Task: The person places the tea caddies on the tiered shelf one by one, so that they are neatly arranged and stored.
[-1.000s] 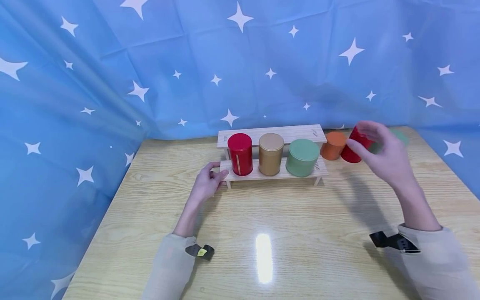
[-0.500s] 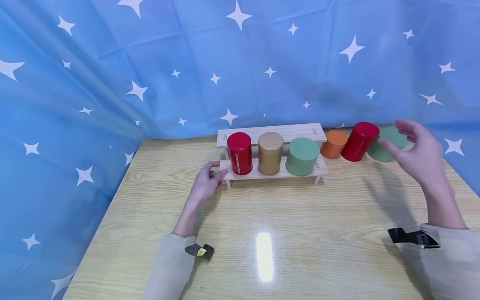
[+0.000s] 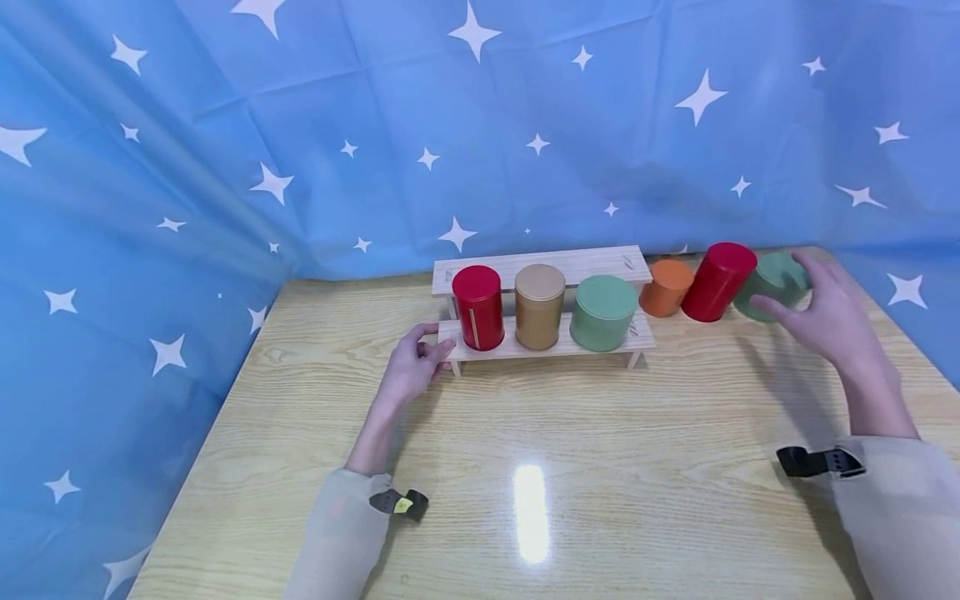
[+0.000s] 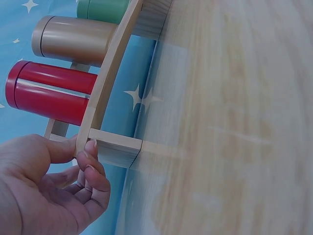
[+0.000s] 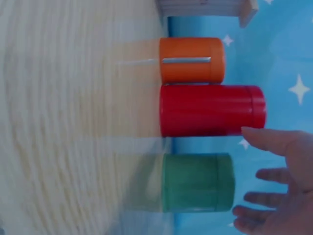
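My left hand (image 3: 411, 365) grips the left end of a two-tier wooden rack (image 3: 577, 263); in the left wrist view, thumb and fingers pinch the lower board's corner. On that lower tier stand a red canister (image 3: 480, 308), a gold canister (image 3: 539, 308) and a wider green canister (image 3: 602, 313). My right hand (image 3: 836, 321) hovers at a second green canister (image 3: 774, 282), thumb spread from the fingers. Seen from the right wrist, the green canister (image 5: 198, 182) has the hand (image 5: 293, 191) by its lid end, and the thumb overlaps a second red canister (image 5: 210, 110); contact cannot be told.
An orange canister (image 3: 666, 288) stands between the rack and the second red canister. A blue curtain with white stars (image 3: 480, 125) hangs along the back and left of the wooden table (image 3: 637, 475). Both wrists wear dark straps.
My right hand has moved right, from in front of the second red canister to the second green one, then slightly back left. The left hand keeps its hold on the rack.
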Motion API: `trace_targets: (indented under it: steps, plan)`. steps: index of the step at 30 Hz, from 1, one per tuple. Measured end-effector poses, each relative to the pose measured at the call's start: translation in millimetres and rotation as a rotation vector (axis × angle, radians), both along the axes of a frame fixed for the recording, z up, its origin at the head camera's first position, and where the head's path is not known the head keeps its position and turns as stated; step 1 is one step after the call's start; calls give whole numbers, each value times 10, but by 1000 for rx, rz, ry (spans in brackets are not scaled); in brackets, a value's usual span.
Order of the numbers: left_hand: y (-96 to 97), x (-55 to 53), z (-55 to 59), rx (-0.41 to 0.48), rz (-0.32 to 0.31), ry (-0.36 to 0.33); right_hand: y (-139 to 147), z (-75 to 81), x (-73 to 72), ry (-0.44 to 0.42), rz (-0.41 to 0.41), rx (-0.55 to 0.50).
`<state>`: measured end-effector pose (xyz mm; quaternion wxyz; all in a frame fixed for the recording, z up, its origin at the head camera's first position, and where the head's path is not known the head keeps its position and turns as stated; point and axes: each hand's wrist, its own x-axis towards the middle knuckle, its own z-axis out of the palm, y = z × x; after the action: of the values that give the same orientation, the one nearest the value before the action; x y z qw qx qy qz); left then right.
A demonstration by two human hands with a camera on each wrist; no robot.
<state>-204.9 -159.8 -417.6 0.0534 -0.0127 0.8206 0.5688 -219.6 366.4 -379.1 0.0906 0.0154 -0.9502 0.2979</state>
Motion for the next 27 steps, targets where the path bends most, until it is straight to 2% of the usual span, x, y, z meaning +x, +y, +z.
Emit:
trace_targets:
  steps: [8,17,24,27]
  plan:
    - [-9,0,-2,-4,-4,4,114,-107,-119,-20,0,6]
    - [-18,3,3,1,-7,-3,179,-230,-246,-79,-66,11]
    - [-16,-3,5,-3,-6,4,184,-254,-284,25,-149,-29]
    - [-13,2,5,-3,-7,3,184,-244,-260,31,-208,-23]
